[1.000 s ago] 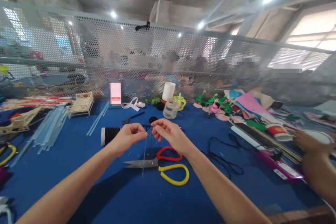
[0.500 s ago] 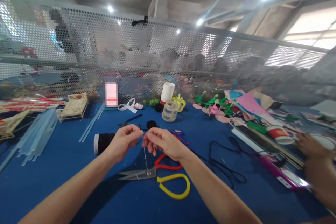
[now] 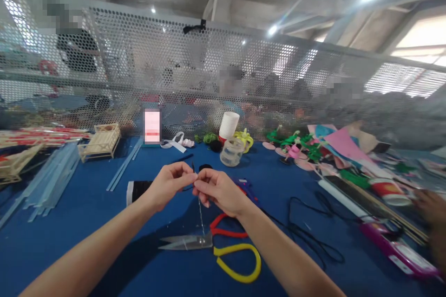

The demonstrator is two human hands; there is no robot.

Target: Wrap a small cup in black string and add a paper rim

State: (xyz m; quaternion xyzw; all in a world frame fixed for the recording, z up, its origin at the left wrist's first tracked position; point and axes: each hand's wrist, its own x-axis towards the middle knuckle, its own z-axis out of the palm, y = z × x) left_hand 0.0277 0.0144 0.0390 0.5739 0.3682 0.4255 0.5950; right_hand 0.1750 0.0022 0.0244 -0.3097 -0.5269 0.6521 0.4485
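Observation:
Both hands meet in mid-air over the blue table. My left hand is closed in a pinch on a thin, silvery twisted wire. A dark tip rises above the fingers, and the lower end hangs down over the scissors. My right hand is also pinched, its fingertips against the left ones at the same wire. Below them lie large scissors with one red and one yellow handle, blades pointing left. A black thread spool rests on its side behind my left wrist.
A clear jar, white paper cups and a lit phone stand at the back. Pale blue strips lie left. A purple glue gun with its black cord lies right, near another person's hand.
My right fingertips have come in to touch the left ones and close at the wire. The view has shifted slightly. At the right edge, the other person's hand has moved away.

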